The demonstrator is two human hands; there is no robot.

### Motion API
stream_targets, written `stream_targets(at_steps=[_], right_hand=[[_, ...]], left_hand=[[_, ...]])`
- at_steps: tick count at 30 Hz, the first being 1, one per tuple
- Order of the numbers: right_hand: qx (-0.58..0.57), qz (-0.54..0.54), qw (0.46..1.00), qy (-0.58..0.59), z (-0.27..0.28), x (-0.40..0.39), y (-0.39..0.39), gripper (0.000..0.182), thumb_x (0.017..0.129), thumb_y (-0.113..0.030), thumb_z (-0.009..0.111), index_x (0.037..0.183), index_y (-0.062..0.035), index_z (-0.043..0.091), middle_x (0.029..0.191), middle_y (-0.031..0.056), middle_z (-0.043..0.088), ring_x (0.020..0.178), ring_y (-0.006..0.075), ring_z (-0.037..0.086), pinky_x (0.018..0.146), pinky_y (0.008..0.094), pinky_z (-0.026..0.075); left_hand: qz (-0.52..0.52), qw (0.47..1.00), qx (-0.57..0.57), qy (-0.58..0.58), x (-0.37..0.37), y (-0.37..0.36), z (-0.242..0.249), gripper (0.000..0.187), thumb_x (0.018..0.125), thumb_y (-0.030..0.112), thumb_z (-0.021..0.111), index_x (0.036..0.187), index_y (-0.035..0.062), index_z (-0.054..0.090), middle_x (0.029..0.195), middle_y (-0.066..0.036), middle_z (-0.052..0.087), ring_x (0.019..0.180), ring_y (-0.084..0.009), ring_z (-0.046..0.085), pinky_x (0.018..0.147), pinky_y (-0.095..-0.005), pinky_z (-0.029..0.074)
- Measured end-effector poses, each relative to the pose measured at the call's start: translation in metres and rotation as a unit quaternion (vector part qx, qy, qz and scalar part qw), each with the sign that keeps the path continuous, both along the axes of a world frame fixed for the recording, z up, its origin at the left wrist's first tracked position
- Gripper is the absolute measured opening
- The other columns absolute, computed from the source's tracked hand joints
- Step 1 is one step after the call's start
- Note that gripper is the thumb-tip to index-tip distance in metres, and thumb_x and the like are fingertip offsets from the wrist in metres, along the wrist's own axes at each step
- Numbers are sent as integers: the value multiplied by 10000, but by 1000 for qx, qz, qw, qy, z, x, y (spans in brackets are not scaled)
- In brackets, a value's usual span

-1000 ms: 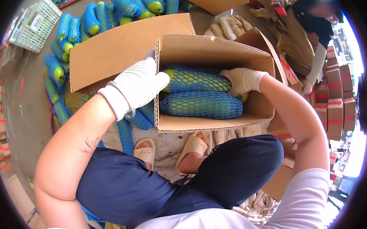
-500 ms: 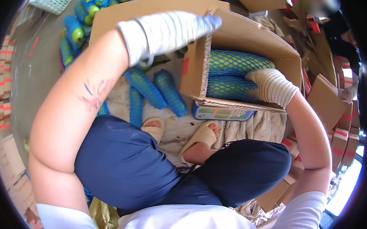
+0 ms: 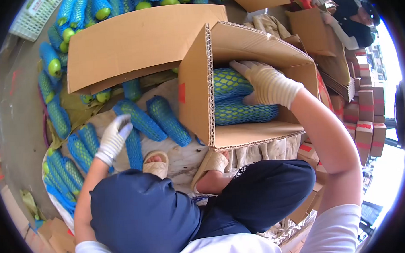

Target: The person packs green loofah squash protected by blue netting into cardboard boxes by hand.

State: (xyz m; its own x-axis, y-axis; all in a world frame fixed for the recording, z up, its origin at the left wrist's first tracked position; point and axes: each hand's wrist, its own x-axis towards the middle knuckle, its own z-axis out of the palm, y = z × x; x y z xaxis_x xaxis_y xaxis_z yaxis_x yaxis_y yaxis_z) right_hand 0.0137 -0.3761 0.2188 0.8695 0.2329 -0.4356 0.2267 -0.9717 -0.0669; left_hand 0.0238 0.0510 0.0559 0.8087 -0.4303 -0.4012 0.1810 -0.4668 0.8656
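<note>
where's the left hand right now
In the head view, the gloved left hand is low on the left, reaching among the blue-netted fruits on the floor beside the cardboard box.

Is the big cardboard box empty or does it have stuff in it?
Not empty. The cardboard box is open and holds green fruits in blue foam nets; the gloved right hand rests on them.

A pale cloth (image 3: 186, 160) covers the floor (image 3: 19, 110); left of the open carton (image 3: 201, 91) lie netted fruits (image 3: 166, 119).
</note>
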Motion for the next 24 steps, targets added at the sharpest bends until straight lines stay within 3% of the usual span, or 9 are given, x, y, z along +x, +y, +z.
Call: stream_targets(at_steps=[4,6,7,9,12,14,16,19,24], right_hand=[[-72,-5,992,103,-3,30,7,861,551,-293,853,1289,-25,501,1266,219,532,1173,380,510,1012,434,406],[-42,10,990,136,1,36,8,874,546,-290,858,1296,-23,496,1260,228,543,1175,386,510,1014,416,403],[-31,-9,987,155,8,38,9,852,581,-295,850,1301,-16,488,1265,224,552,1191,357,523,1028,375,405],[77,-35,982,167,-4,35,-10,830,587,-267,856,1285,-13,485,1233,226,580,1178,366,529,1016,382,400],[43,-6,976,213,-14,36,-12,850,570,-271,855,1285,-2,480,1225,237,581,1161,369,537,1021,381,399],[-20,23,984,178,-32,28,-23,835,557,-279,836,1256,15,484,1183,254,580,1135,371,540,1005,396,409],[-53,37,985,163,-35,19,-18,828,551,-283,826,1241,23,486,1162,262,579,1122,372,541,997,403,414],[-79,82,993,-35,-27,3,-15,789,582,-271,798,1248,-4,470,1157,216,545,1096,386,522,987,436,413],[-75,60,995,3,-3,8,9,719,611,-287,791,1222,-25,517,1170,194,542,1136,350,514,979,430,412]], left_hand=[[7,999,-12,41,-29,-6,-36,361,891,133,624,1218,-3,553,1132,-164,623,1042,-239,608,926,-335,470],[-48,992,98,-62,-36,-6,-42,384,864,180,644,1199,10,563,1107,-184,616,1024,-303,610,907,-369,473],[-18,992,90,-85,-39,-8,-42,396,843,217,651,1182,28,575,1103,-208,603,1019,-360,591,899,-403,467],[-24,980,137,-145,-39,-5,-40,378,837,201,654,1171,44,572,1113,-205,589,1023,-377,578,896,-418,467],[-5,973,141,-185,-45,-1,-53,366,825,187,665,1152,53,570,1110,-206,579,1017,-385,572,889,-421,469],[5,969,135,-209,-45,-4,-53,357,820,181,671,1138,55,569,1108,-207,575,1016,-385,570,887,-420,470],[78,980,134,-124,-42,-9,-51,341,811,186,681,1109,59,574,1100,-211,575,1017,-380,571,893,-417,467],[103,976,147,-121,-39,-13,-53,354,803,202,690,1094,56,553,1088,-208,578,998,-375,570,880,-424,464],[110,974,151,-126,-34,-16,-64,366,790,214,702,1060,35,533,1007,-194,577,925,-345,570,835,-414,460]])
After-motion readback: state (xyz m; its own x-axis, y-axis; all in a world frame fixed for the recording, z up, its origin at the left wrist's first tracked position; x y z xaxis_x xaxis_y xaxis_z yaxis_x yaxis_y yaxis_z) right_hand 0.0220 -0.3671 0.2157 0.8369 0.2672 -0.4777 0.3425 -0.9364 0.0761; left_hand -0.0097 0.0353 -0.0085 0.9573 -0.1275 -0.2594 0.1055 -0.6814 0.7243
